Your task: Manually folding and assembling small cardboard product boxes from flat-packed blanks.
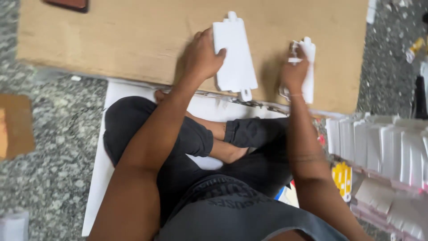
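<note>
I sit cross-legged on the floor before a flat brown cardboard sheet (133, 40). My left hand (203, 56) presses down on the left edge of a flat white die-cut card blank (235, 53) with small tabs at both ends, lying on the cardboard. My right hand (294, 73) is closed around a second white blank (308, 67), folded narrow and held upright against the cardboard.
A white sheet (100, 178) lies under my legs on the speckled stone floor. A row of stacked white blanks (379, 143) stands at the right, with a yellow-printed piece (342, 178) beside it. A brown cardboard scrap (15, 125) lies at the left, and a dark object (69, 4) sits at the cardboard's far corner.
</note>
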